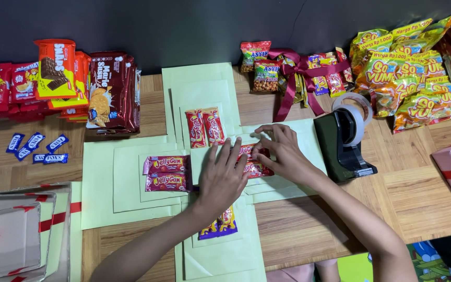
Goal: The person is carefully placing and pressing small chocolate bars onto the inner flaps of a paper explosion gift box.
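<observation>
**Two hands pressing candy packets onto a green paper cross**

Nearest you, purple packets [219,225] are lying on the lower flap. Your left hand [223,177] is resting flat, fingers spread narrow, gripping nothing, apparently steadying the pale green paper layers [131,193]. Your right hand [283,153], fingertips curled down, is pressing on red candy packets [257,168] on the right flap, seemingly to fix them. The black tape dispenser [342,146] is crowding just beside that wrist. Farther off, biscuit packs [111,91] and yellow snack bags [411,78] are lining the table's far edge
</observation>
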